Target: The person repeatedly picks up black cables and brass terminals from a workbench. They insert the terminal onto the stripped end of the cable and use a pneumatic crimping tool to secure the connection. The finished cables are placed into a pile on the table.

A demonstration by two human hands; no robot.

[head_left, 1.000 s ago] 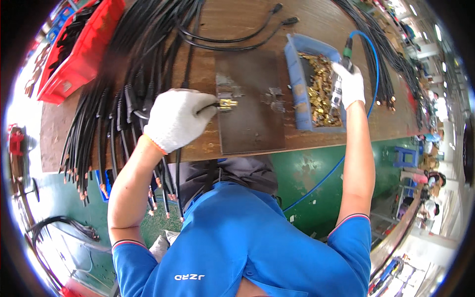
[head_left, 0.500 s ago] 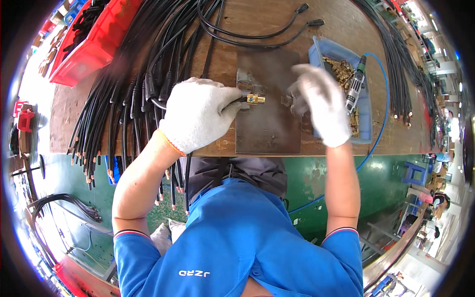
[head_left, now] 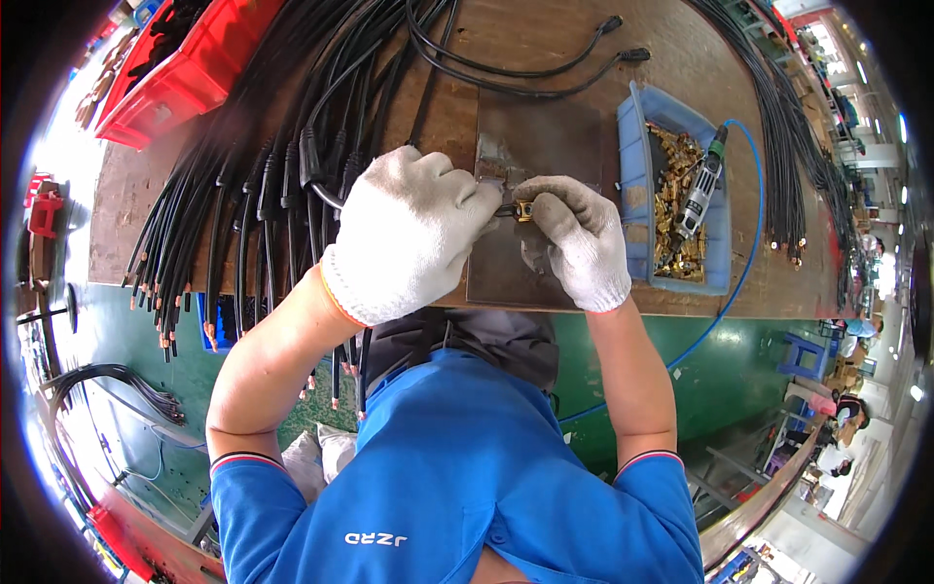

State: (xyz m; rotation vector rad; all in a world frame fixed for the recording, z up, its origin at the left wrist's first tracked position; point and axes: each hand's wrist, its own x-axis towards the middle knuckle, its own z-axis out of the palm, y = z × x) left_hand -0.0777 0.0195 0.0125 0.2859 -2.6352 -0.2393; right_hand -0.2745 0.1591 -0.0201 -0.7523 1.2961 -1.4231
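My left hand point(head_left: 407, 237), in a white knit glove, is closed round the end of a black cable point(head_left: 505, 210) just above the dark metal plate. On that cable end sits a small brass connector point(head_left: 524, 211). My right hand point(head_left: 576, 238), gloved too, pinches the connector between thumb and fingers, so most of it is hidden. Behind my fingers a small metal fixture point(head_left: 493, 156) shows on the dark metal plate point(head_left: 545, 122).
To the right stands a blue bin point(head_left: 637, 185) of brass connectors point(head_left: 671, 161), with an air tool point(head_left: 699, 200) on top and a blue hose point(head_left: 758, 195). Black cables point(head_left: 263, 185) cover the left side beside a red bin point(head_left: 185, 83). More cables point(head_left: 778, 165) lie far right.
My right hand has come in from the right and closed on the brass connector. My left hand still grips the cable. The whole view has shifted slightly.
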